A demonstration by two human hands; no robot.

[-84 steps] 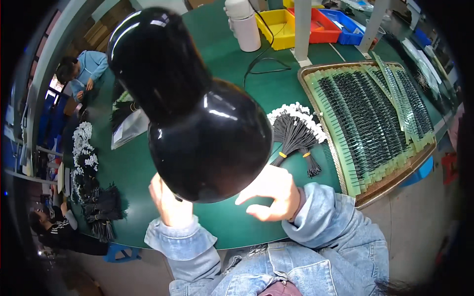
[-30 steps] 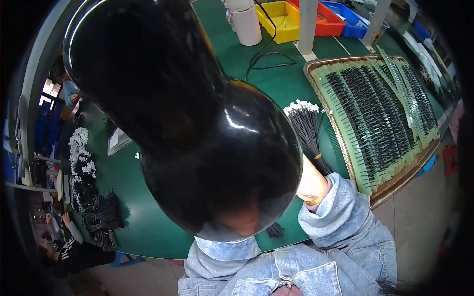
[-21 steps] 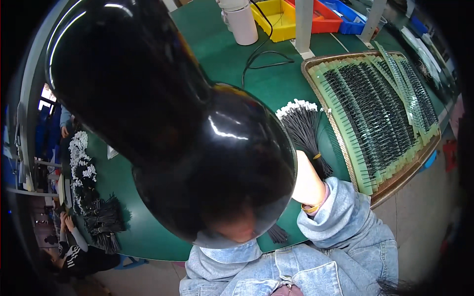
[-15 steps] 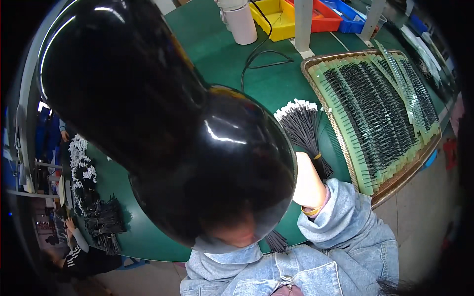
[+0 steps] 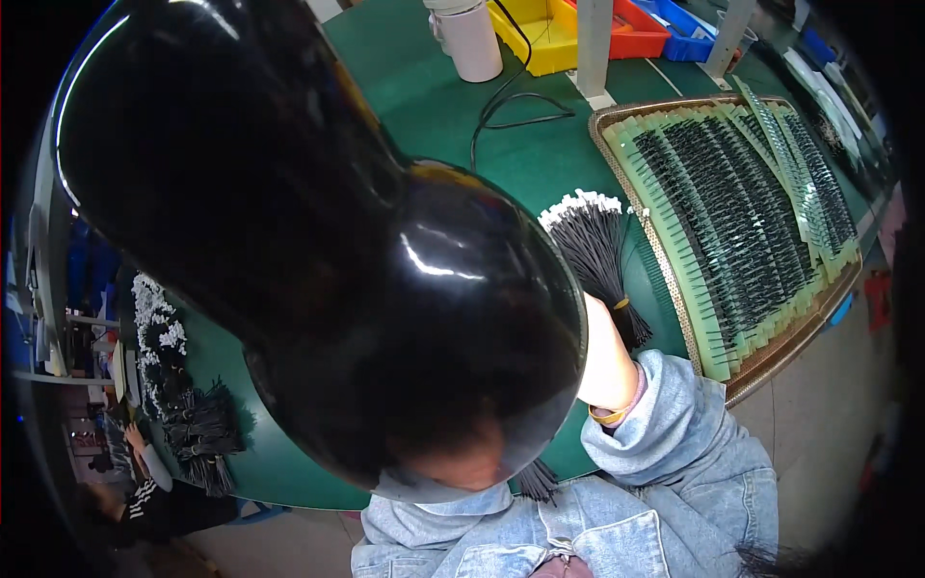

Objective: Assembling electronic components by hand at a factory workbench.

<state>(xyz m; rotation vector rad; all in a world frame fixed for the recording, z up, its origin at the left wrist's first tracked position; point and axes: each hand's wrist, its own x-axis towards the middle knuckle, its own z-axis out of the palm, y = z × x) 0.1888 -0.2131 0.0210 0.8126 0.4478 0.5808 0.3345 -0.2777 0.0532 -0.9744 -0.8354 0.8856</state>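
A large glossy black object (image 5: 462, 318), with a rounded head and a thick neck like a lamp, covers the middle of the view. Behind its right edge, the wrist and part of my right hand (image 5: 605, 361) show, brightly lit; the fingers are hidden. Close by this hand lies a bundle of black wires (image 5: 595, 255) with white connectors, tied with a yellow band. My left hand is hidden behind the black object; only the denim sleeve (image 5: 424, 520) shows. The ends of more black wires (image 5: 536, 480) poke out at the table's front edge.
On the green table (image 5: 540, 144), a brown tray (image 5: 679, 318) at right holds rows of green strips with black parts. A pale cup (image 5: 475, 43), a cable (image 5: 525, 122) and coloured bins (image 5: 549, 39) stand behind. Wire bundles (image 5: 202, 424) lie left, near another person (image 5: 159, 501).
The black object looks slightly larger and reaches a little further left and right. My right wrist has barely moved. A second hand at the far left edge no longer shows.
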